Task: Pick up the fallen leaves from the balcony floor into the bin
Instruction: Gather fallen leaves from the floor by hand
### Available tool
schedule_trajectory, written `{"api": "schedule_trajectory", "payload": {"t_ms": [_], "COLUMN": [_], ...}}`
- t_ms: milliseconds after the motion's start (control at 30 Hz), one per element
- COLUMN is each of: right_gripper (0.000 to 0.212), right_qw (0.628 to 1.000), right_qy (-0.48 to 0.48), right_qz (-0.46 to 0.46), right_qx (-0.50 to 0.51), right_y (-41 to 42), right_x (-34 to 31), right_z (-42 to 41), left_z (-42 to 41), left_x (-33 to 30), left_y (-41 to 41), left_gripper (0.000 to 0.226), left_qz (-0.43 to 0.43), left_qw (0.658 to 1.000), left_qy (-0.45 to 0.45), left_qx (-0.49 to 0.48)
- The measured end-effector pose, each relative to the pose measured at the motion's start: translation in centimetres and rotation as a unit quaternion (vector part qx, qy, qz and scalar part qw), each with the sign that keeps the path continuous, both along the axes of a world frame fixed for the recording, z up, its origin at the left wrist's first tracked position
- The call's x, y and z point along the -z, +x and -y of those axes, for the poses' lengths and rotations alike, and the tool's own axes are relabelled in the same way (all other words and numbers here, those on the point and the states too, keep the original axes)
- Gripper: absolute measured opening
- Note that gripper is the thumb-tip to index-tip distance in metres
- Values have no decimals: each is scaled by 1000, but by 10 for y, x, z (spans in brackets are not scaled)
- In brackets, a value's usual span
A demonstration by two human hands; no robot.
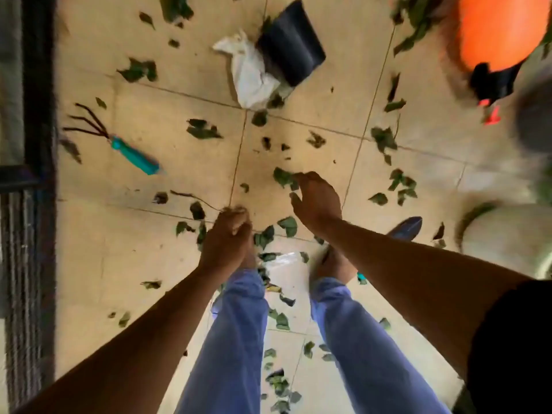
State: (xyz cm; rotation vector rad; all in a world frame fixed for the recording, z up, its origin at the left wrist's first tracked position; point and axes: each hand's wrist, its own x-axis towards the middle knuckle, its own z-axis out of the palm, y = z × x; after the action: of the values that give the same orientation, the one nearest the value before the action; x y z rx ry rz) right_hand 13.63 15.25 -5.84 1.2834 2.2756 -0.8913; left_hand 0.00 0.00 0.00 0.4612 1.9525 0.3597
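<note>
Blue trouser legs fill the lower middle of the frame, with both bare forearms reaching past them toward the tiled floor. At the centre, the left hand is clenched around a small tuft of stems or dry bits — what exactly it holds is too blurred to tell. Just right of centre, the right hand stretches forward, its fingers pinching the edge of a green leaf on the floor.

To do this step well, I judge the right hand should gather the whole leaf into the palm rather than lift it by a corner, since it looks limp and could tear or slip. More fallen leaves lie scattered in every direction, so much of the task remains. No bin can be identified for certain; a black pot lies tipped beside a white bag at upper centre, and an orange object sits upper right.

Room to move is good toward upper centre. A teal-handled hand rake lies at left — worth avoiding — and a dark frame bounds the left side.
</note>
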Motion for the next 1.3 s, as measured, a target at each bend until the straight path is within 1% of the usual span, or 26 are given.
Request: {"api": "schedule_trajectory", "payload": {"t_ms": [67,167,267,300,367,433,533,600,667,733,767,800,867,900,933,1000,1067,1100,1167,1200,1267,1300], "right_gripper": [40,48,55,57,59,61,57,48,34,24,21,20,18,16,15,23,30,33,44,46,38,31], "right_qw": [1000,999,997,996,995,996,998,998,987,951,935,929,939,950,963,980,984,988,996,995,991,990], "right_qy": [19,41,57,62,67,53,6,-30,-77,-154,-177,-182,-163,-146,-128,-109,-120,-106,-31,9,70,85], "right_qz": [9,34,53,59,67,65,65,53,19,-42,-76,-111,-160,-170,-170,-143,-111,-98,-85,-93,-114,-111], "right_qx": [14,7,-8,-14,-10,-14,-25,30,139,266,298,301,258,217,164,88,65,47,-6,-18,0,22], "right_y": [-5,-12,-19,-22,-29,-35,-39,-42,-48,-55,-58,-60,-61,-61,-62,-61,-59,-57,-48,-42,-29,-20], "right_x": [20,44,61,67,74,79,80,77,64,38,23,5,-35,-54,-73,-107,-138,-150,-174,-183,-197,-197], "right_z": [3,12,15,15,15,13,9,7,7,10,15,21,36,44,53,69,83,88,90,88,78,72], "left_z": [1,7,12,13,15,18,19,17,11,1,-4,-11,-22,-27,-32,-42,-48,-50,-51,-52,-56,-59], "left_x": [7,10,12,14,17,20,20,17,12,2,-3,-9,-19,-25,-30,-39,-48,-52,-60,-64,-72,-75], "left_y": [-5,-12,-19,-21,-25,-27,-29,-27,-27,-30,-32,-34,-35,-35,-35,-33,-28,-27,-22,-19,-15,-12], "left_gripper": [38,33,44,41,27,20,24,31,36,32,28,25,25,28,32,41,42,41,37,34,33,36], "left_qz": [15,42,83,92,117,140,154,170,198,219,227,238,278,300,315,336,343,344,347,347,338,333], "left_qw": [999,994,986,982,974,966,959,950,930,908,897,884,851,838,831,834,836,835,837,838,840,842], "left_qy": [-10,-21,-46,-48,-54,-64,-76,-83,-101,-104,-100,-94,-78,-71,-70,-78,-95,-98,-98,-93,-85,-83], "left_qx": [-37,-97,-141,-158,-184,-207,-224,-248,-293,-342,-367,-392,-438,-451,-453,-431,-417,-418,-412,-411,-416,-417]}}
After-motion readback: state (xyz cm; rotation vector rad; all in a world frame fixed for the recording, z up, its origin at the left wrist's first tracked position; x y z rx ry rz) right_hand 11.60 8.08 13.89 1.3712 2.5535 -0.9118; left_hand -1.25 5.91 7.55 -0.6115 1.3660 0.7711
